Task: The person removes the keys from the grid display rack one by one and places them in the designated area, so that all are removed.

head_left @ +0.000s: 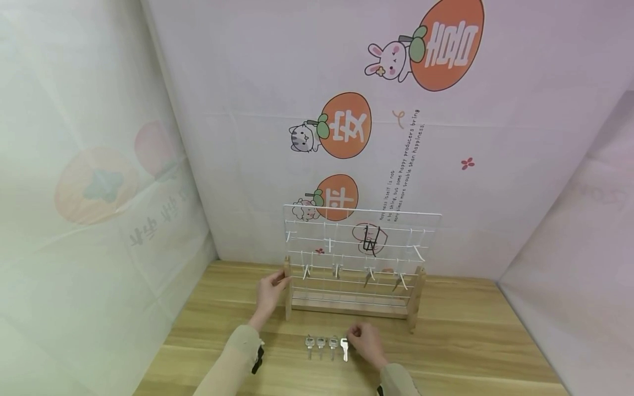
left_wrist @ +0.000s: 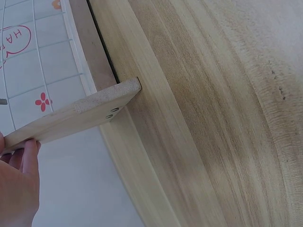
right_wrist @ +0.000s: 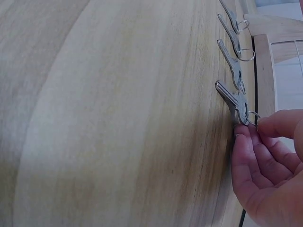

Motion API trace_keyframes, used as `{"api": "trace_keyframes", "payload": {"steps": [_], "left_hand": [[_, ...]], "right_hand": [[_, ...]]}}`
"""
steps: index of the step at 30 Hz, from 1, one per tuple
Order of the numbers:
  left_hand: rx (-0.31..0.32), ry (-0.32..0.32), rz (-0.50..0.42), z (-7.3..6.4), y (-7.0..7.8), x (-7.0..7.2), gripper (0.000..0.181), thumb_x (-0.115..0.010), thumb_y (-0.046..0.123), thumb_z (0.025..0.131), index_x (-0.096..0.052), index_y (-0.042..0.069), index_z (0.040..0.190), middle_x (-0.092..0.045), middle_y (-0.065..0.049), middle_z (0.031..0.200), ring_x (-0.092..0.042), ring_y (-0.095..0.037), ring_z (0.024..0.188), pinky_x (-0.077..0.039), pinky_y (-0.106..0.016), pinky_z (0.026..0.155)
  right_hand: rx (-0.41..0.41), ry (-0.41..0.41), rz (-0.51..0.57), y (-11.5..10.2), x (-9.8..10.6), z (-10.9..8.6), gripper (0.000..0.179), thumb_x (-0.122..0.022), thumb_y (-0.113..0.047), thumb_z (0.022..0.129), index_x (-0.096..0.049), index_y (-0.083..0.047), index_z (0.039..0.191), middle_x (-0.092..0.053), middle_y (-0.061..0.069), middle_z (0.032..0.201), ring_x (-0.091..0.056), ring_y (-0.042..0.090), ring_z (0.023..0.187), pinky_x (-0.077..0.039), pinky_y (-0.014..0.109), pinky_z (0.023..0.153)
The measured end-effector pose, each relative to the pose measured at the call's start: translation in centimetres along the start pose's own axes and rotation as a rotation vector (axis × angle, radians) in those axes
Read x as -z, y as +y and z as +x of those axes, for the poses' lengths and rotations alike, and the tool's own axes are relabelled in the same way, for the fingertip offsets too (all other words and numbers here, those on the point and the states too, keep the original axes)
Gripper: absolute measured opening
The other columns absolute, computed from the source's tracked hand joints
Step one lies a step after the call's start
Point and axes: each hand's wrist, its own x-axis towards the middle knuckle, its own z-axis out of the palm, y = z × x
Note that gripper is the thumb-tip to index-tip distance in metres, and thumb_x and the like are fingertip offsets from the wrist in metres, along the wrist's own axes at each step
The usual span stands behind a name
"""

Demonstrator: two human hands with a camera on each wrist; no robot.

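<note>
My left hand [head_left: 269, 294] grips the left wooden post [head_left: 288, 297] of a white wire rack [head_left: 346, 257], its fingers at the post's edge in the left wrist view. In front of the rack, my right hand [head_left: 367, 342] pinches the small ring of a silver key [right_wrist: 238, 105] between thumb and fingers. This key is the rightmost of a row in the head view, its blade pointing toward me. Three similar keys [head_left: 321, 343] with rings lie to its left on the wooden table [head_left: 460, 352].
White hooks [head_left: 416, 253] stick out from the rack's wires, and several keys [head_left: 369, 276] hang on the lower ones. A black wire piece [head_left: 369, 241] sits higher up. Behind stands a printed cloth wall [head_left: 238, 165], with more cloth at both sides.
</note>
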Motion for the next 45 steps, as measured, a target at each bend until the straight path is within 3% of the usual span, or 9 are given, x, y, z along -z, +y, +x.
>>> {"api": "trace_keyframes", "payload": {"steps": [12,45], "left_hand": [[-0.012,-0.002,0.004,0.07,-0.13,0.04,0.033,-0.072,0.013,0.090,-0.067,-0.001,0.120,-0.070,-0.023,0.119,-0.072,-0.037,0.104,-0.064,-0.036,0.085],[-0.021,0.001,-0.018,0.15,-0.32,0.02,0.033,-0.072,0.010,0.089,-0.067,-0.004,0.119,-0.069,-0.025,0.118,-0.072,-0.039,0.103,-0.064,-0.035,0.083]], "right_hand": [[-0.046,0.016,-0.030,-0.16,-0.22,0.03,0.003,-0.068,-0.003,0.083,-0.067,0.000,0.085,-0.064,0.002,0.074,-0.053,0.010,0.064,-0.043,0.015,0.050],[-0.003,0.037,-0.036,0.09,-0.01,-0.23,0.007,-0.070,-0.003,0.083,-0.065,0.001,0.081,-0.064,0.002,0.073,-0.051,0.007,0.062,-0.042,0.015,0.049]]}}
